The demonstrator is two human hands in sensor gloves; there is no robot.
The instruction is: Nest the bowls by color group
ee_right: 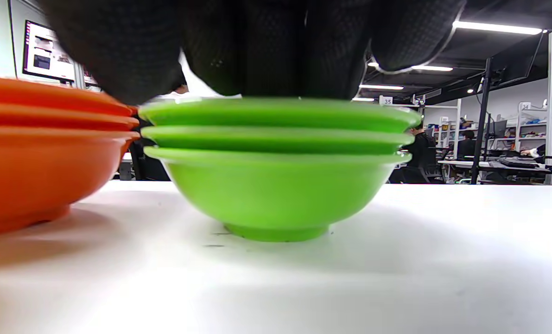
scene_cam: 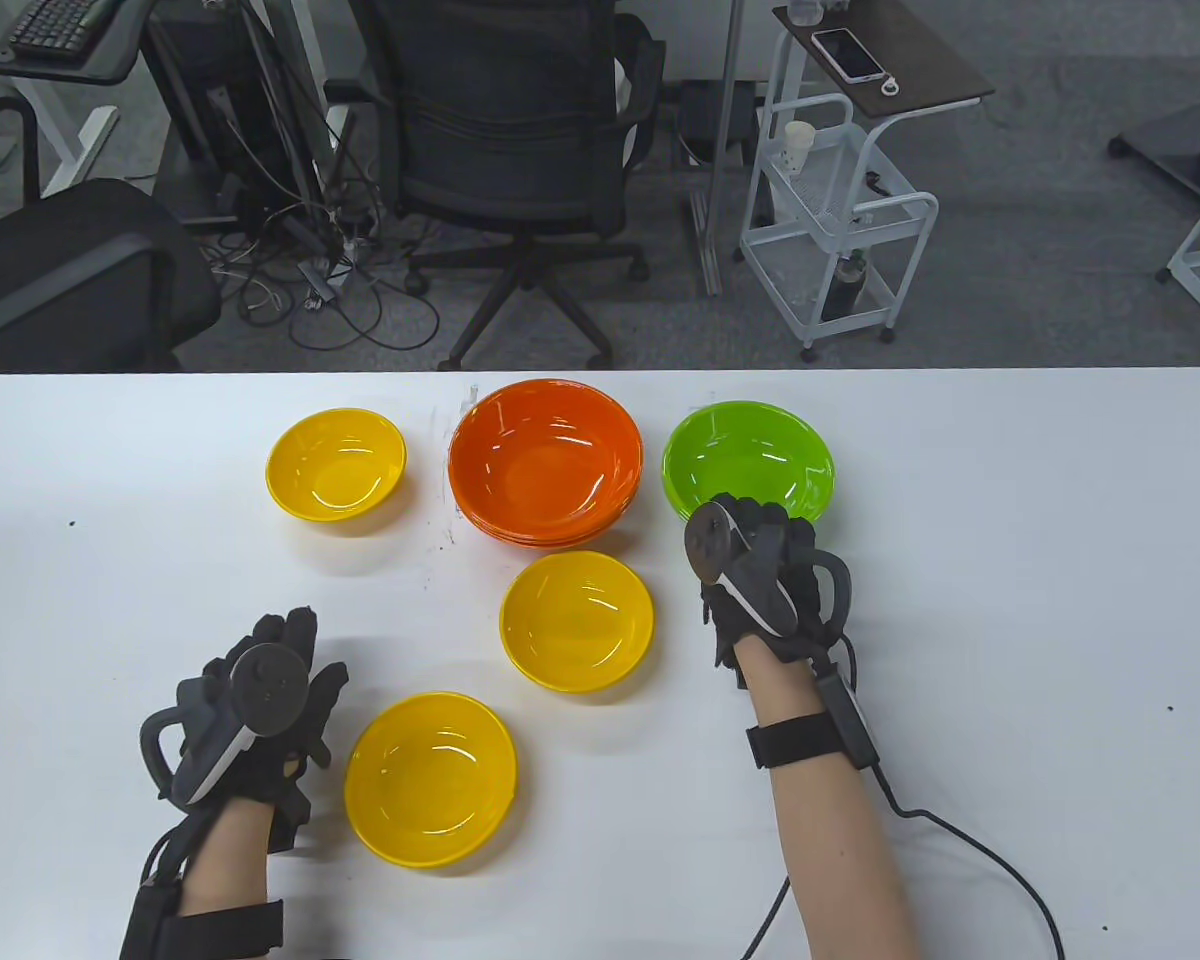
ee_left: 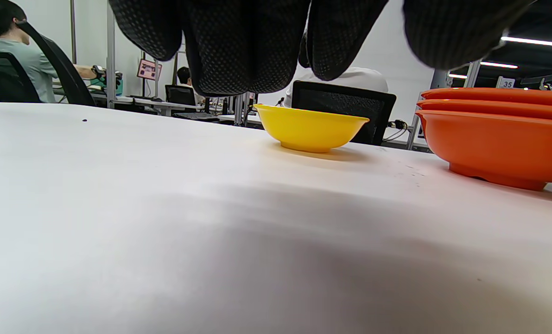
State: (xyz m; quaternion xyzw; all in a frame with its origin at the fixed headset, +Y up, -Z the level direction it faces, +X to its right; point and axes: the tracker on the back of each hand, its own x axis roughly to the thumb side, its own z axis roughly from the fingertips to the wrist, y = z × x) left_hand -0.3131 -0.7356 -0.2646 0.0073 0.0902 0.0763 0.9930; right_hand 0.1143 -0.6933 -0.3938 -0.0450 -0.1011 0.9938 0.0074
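Plainly, scene: three loose yellow bowls are sitting on the white table (scene_cam: 1010,600), while the orange and green ones are already standing nested.
Orange stack (scene_cam: 546,462): three rims are showing in the left wrist view; it is sitting at the far middle of the table.
Green stack (ee_right: 278,162): three rims are lining up evenly in the right wrist view; it is standing just right of the orange one, close but apart.
Yellow bowls: the far yellow bowl (scene_cam: 336,463) is lying left of the orange stack, the middle yellow bowl (scene_cam: 577,621) just in front of it, the near yellow bowl (scene_cam: 431,779) beside the left hand.
Right hand (scene_cam: 760,575): its fingers (ee_right: 266,46) are resting over the near rim of the green stack; whether they are gripping it, I cannot tell.
Left hand (scene_cam: 260,715): it is hovering flat above the table with fingers (ee_left: 238,41) spread, holding nothing.
Handling: the bowls are looking like thin glossy plastic, so probably light, stiff, slippery and not fragile.
Hold: pinching the flared rim, thumb inside, seems surest.
Risk: a light bowl may be sliding when nudged.
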